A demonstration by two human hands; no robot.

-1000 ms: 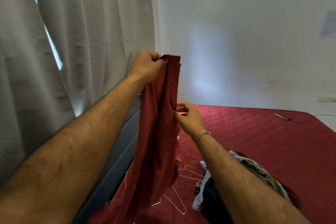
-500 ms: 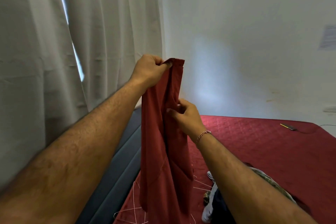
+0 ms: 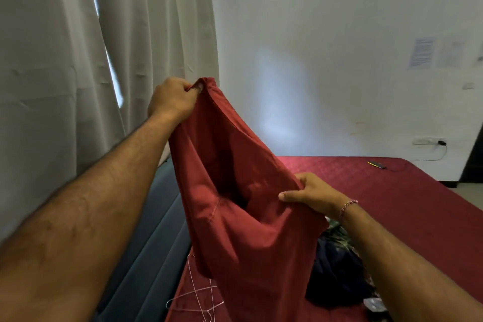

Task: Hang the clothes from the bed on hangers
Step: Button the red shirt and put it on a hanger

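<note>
A dark red garment (image 3: 245,219) hangs in the air above the bed (image 3: 407,198), spread open between both hands. My left hand (image 3: 172,99) grips its top edge up high, by the curtain. My right hand (image 3: 313,195) grips another edge lower and to the right, so a dark opening shows between them. Thin white wire hangers (image 3: 201,298) lie on the red quilt under the garment. A pile of dark blue and patterned clothes (image 3: 337,269) lies on the bed behind my right forearm, partly hidden.
A grey curtain (image 3: 78,65) covers the left side. A grey-blue bed side (image 3: 146,248) runs beside it. A white wall (image 3: 339,47) stands behind the bed. A small dark device with a cable (image 3: 376,164) lies at the bed's far right.
My right hand has taken an edge of the garment and pulled it down and to the right, opening the cloth wide. My left hand holds the top as before.
</note>
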